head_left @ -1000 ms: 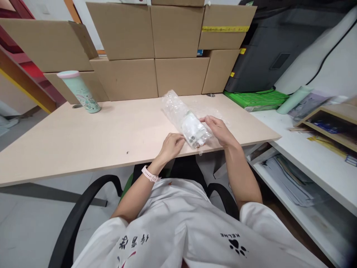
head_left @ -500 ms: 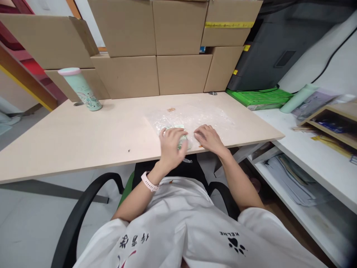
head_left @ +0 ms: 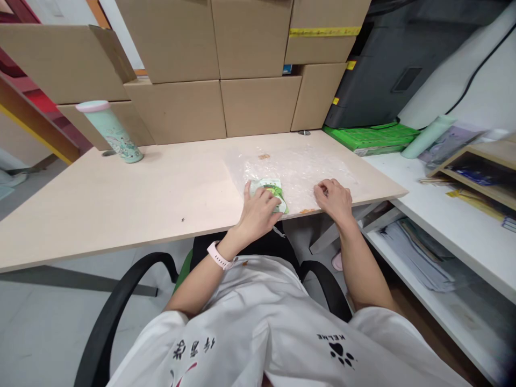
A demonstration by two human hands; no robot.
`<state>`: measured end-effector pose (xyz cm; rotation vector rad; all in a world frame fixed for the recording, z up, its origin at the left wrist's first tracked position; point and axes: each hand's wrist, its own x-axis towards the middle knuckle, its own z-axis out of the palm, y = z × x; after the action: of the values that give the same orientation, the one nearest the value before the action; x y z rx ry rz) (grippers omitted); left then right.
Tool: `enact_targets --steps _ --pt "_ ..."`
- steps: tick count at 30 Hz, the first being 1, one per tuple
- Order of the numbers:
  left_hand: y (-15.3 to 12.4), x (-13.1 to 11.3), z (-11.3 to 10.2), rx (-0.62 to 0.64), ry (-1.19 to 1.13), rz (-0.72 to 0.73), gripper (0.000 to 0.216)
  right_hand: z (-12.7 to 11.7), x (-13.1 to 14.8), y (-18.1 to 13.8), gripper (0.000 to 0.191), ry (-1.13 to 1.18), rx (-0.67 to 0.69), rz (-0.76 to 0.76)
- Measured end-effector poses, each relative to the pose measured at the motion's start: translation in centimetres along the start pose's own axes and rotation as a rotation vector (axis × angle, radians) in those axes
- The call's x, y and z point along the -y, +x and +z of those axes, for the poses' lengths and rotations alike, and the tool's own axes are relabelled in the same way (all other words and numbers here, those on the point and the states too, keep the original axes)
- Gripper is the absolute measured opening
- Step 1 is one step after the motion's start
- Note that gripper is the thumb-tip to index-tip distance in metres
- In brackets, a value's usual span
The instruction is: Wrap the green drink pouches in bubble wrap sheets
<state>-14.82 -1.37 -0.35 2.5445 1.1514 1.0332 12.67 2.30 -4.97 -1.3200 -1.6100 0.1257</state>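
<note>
A sheet of clear bubble wrap (head_left: 296, 169) lies spread along the front of the desk, with orange marks on it. On its left part rests a green and white packet (head_left: 272, 185), partly covered by my left hand. My left hand (head_left: 260, 212) is laid over the packet with its fingers apart, touching it from above. To the right, at the front part of the wrap, my right hand (head_left: 334, 199) has its fingers curled in and closed on the wrap; its fingertips are partly hidden.
A mint tumbler (head_left: 115, 137) with a pink lid stands at the back left of the desk (head_left: 181, 183). Cardboard boxes (head_left: 177, 113) are stacked along the back. At right are a green pack (head_left: 371, 138), a dark machine (head_left: 374, 75) and a white shelf unit (head_left: 455, 204).
The bubble wrap and the packet on it have shifted to the right. My right hand has moved right, and my left hand has come down flatter over the packet.
</note>
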Motion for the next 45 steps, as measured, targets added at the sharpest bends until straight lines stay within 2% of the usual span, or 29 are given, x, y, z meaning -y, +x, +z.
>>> enact_targets --steps 4,7,9,11,12,13,16,19,22,27,30,33,37,42,45 --pt "-3.2 1.9 -1.8 -0.163 0.151 -0.071 0.008 0.1 -1.2 0.5 0.041 -0.181 -0.102 -0.040" --pt "-6.5 3.3 -3.2 -0.265 0.224 -0.136 0.010 0.3 -1.1 0.6 0.058 -0.369 -0.138 0.026" --pt "-8.5 3.9 -3.9 -0.302 0.242 -0.158 0.010 0.4 0.1 0.3 0.067 -0.452 -0.194 0.048" --pt "-10.0 4.3 -4.3 -0.313 0.242 -0.160 0.011 0.9 2.4 -0.2 0.069 -0.446 -0.220 0.018" --pt "-10.5 4.5 -4.5 -0.306 0.235 -0.154 0.012 1.3 3.8 -0.5 0.066 -0.403 -0.193 -0.003" --pt "-10.9 4.6 -4.6 -0.290 0.225 -0.146 0.015 1.7 5.2 -0.9 0.061 -0.344 -0.111 -0.028" --pt "-11.7 5.0 -4.8 -0.225 0.195 -0.124 0.032 3.5 9.1 -1.8 0.048 -0.186 0.212 -0.126" --pt "-12.1 5.3 -4.8 -0.183 0.176 -0.134 0.045 5.1 10.8 -2.4 0.066 -0.082 0.417 -0.194" --pt "-12.5 5.5 -4.7 -0.161 0.175 -0.145 0.045 5.7 10.6 -2.6 0.073 -0.051 0.490 -0.159" --pt "-12.4 5.4 -4.5 -0.214 0.153 -0.169 0.029 5.0 9.9 -2.2 0.061 0.091 0.442 -0.113" --pt "-11.7 5.3 -4.5 -0.204 0.150 -0.199 0.027 4.7 10.0 -1.8 0.052 0.109 0.373 -0.072" --pt "-11.1 5.2 -4.4 -0.170 0.179 -0.223 0.033 5.2 10.3 -2.1 0.048 -0.002 0.332 -0.050" --pt "-11.0 5.2 -4.2 -0.171 0.171 -0.221 0.037 5.9 10.6 -2.6 0.036 -0.170 0.321 -0.124" --pt "-11.5 5.6 -3.8 -0.173 0.124 -0.214 0.039 5.8 11.4 -0.5 0.045 -0.287 0.158 -0.088" --pt "-11.7 6.1 -3.3 -0.165 0.123 -0.203 0.039 6.7 12.7 0.4 0.045 -0.341 0.153 -0.127"
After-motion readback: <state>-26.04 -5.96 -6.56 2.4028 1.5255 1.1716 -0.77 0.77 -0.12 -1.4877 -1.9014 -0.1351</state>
